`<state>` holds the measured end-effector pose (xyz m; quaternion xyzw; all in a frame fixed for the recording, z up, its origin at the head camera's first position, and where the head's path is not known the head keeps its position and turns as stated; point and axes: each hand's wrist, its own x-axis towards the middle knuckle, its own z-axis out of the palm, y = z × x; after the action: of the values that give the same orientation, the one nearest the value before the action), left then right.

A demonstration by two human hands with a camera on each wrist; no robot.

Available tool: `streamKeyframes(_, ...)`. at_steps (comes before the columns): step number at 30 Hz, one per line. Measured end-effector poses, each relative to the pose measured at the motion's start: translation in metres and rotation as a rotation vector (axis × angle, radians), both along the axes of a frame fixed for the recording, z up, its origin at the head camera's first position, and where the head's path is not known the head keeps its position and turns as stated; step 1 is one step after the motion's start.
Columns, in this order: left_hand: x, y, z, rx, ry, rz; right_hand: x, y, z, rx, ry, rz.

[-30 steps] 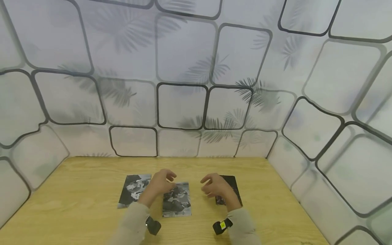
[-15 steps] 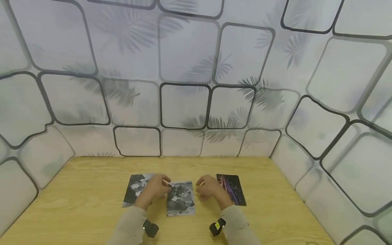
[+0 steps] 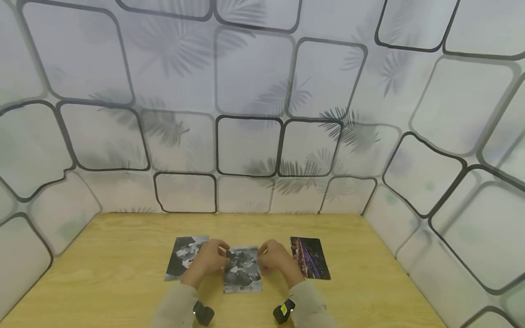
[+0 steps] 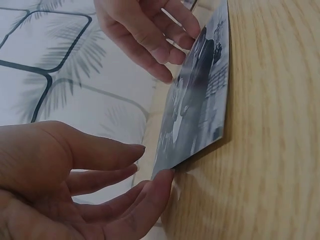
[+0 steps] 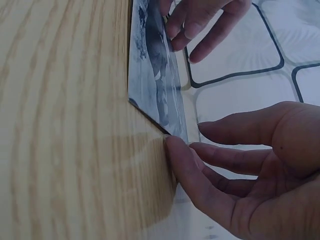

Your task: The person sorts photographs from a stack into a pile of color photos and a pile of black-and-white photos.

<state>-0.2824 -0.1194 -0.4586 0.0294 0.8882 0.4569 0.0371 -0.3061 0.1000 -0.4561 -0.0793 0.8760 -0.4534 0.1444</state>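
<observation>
Flanking photo [image 3: 242, 269] edges, hands [image 3: 245, 260] seemingly touching.

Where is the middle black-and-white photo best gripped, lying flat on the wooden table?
Probably at its far corners, coming in from both side edges. The middle photo lies flat and thin on the table, so only edges offer purchase; the left hand and right hand fingertips already touch there.

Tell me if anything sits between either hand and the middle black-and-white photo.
Nothing visible does. The left hand and right hand flank the middle photo on the table, fingertips already at its edges. The left photo and the colour photo lie outside the hands.
</observation>
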Motion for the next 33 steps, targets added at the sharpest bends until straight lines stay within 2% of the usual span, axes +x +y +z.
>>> streamKeyframes(7, 0.0036, 0.0012, 0.0013, 0.048, -0.026, 0.026, 0.0033, 0.0006, -0.001, -0.037, -0.016, -0.031)
streamKeyframes(14, 0.0039, 0.0011, -0.0001, 0.071, -0.004, 0.04, 0.0032, 0.0025, -0.0053, -0.053, -0.003, -0.034)
streamKeyframes(23, 0.0033, -0.0014, -0.0042, 0.096, 0.009, 0.046, 0.0048, 0.0013, -0.0027, -0.052, -0.008, -0.046)
streamKeyframes(33, 0.0051, -0.0035, -0.0044, 0.121, -0.022, 0.054, 0.0041, 0.0008, -0.0023, -0.064, -0.026, -0.032)
